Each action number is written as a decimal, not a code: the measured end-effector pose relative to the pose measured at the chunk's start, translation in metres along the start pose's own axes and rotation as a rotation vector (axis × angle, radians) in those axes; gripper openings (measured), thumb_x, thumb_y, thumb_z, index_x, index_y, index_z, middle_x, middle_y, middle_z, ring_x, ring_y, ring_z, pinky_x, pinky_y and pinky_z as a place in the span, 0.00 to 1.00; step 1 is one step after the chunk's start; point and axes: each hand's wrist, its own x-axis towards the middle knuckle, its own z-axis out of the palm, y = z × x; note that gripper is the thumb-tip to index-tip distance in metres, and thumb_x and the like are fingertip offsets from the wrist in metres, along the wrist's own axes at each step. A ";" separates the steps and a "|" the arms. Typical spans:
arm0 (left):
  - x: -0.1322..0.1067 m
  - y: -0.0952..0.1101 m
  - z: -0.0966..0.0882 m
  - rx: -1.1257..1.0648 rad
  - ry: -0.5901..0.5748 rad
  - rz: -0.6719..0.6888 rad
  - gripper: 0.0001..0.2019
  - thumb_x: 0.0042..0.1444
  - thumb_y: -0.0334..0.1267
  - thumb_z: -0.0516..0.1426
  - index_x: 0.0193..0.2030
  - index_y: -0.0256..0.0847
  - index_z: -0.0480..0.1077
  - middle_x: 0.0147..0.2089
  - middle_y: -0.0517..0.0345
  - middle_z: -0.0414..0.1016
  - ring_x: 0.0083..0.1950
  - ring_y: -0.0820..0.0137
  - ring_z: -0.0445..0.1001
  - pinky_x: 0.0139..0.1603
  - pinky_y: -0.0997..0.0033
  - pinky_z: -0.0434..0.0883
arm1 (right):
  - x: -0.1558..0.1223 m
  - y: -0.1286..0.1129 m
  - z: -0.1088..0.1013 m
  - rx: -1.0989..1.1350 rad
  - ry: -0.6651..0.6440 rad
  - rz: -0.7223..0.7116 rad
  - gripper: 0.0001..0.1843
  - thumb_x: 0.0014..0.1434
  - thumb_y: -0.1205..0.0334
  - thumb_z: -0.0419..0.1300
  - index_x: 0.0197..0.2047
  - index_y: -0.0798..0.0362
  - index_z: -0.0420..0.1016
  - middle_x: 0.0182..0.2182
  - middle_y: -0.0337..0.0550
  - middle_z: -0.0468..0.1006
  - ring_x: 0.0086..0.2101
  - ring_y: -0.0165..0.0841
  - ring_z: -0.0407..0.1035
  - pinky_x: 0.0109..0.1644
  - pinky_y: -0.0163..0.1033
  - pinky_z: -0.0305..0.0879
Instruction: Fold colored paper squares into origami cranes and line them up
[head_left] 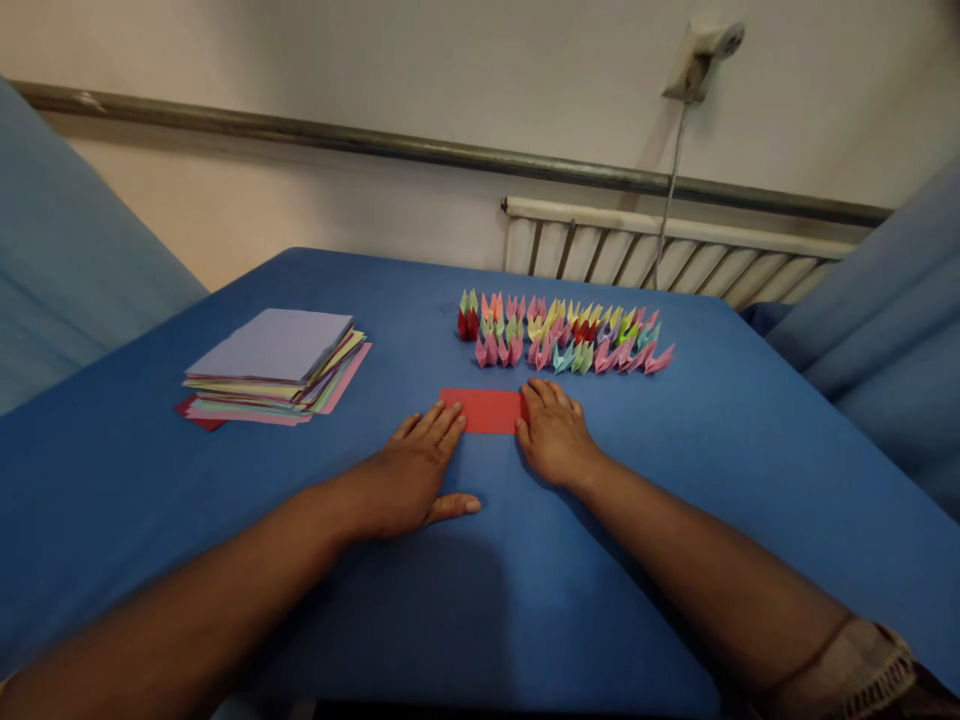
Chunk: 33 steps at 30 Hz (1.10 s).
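Observation:
A red sheet of paper (486,410), folded into a rectangle, lies flat on the blue table (675,480). My left hand (412,472) rests palm down with fingers stretched out, its fingertips pressing the sheet's left edge. My right hand (553,435) lies flat on the sheet's right end, fingers extended and pressing down. Neither hand grips anything.
A stack of coloured paper squares (279,365) sits at the left of the table. Rows of several small folded paper figures (564,335) in mixed colours stand behind the red sheet. Blue fabric hangs on both sides; a radiator (667,255) and a rail run along the wall.

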 end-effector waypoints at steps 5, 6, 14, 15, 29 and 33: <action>0.000 -0.011 -0.003 0.041 0.049 -0.175 0.53 0.53 0.71 0.47 0.70 0.22 0.50 0.72 0.26 0.45 0.72 0.39 0.45 0.67 0.44 0.49 | 0.006 0.012 0.000 0.078 0.033 0.042 0.29 0.61 0.50 0.56 0.61 0.58 0.64 0.63 0.58 0.61 0.62 0.50 0.53 0.62 0.57 0.52; 0.002 -0.013 -0.004 0.052 0.090 -0.194 0.52 0.53 0.70 0.48 0.69 0.22 0.52 0.71 0.26 0.47 0.72 0.38 0.46 0.67 0.42 0.49 | 0.007 0.014 0.000 0.103 0.043 0.039 0.29 0.59 0.48 0.58 0.59 0.56 0.66 0.62 0.57 0.62 0.61 0.50 0.55 0.62 0.57 0.53; 0.020 -0.007 -0.005 -0.165 0.382 0.110 0.26 0.63 0.52 0.50 0.62 0.38 0.63 0.60 0.44 0.70 0.59 0.57 0.68 0.60 0.56 0.65 | 0.011 0.021 0.006 0.199 0.098 0.002 0.31 0.53 0.45 0.65 0.54 0.53 0.66 0.60 0.55 0.64 0.60 0.49 0.57 0.60 0.56 0.55; 0.023 -0.007 -0.002 -0.194 0.380 0.122 0.24 0.63 0.50 0.51 0.61 0.38 0.64 0.58 0.45 0.71 0.58 0.58 0.69 0.59 0.56 0.66 | 0.011 0.021 0.006 0.200 0.100 0.004 0.31 0.52 0.45 0.65 0.54 0.53 0.66 0.60 0.55 0.64 0.60 0.49 0.57 0.60 0.56 0.55; 0.044 -0.024 0.010 -0.592 0.360 0.030 0.19 0.59 0.40 0.55 0.57 0.39 0.68 0.52 0.51 0.76 0.49 0.66 0.76 0.52 0.65 0.72 | 0.013 0.020 0.003 0.230 0.102 0.073 0.26 0.47 0.46 0.69 0.44 0.52 0.70 0.57 0.52 0.67 0.57 0.48 0.60 0.58 0.54 0.57; 0.043 -0.026 0.009 -0.622 0.342 0.031 0.19 0.59 0.39 0.55 0.57 0.39 0.68 0.53 0.52 0.76 0.50 0.67 0.76 0.53 0.65 0.72 | 0.013 0.020 0.003 0.250 0.084 0.036 0.20 0.50 0.49 0.68 0.42 0.50 0.71 0.56 0.48 0.68 0.57 0.45 0.62 0.58 0.53 0.57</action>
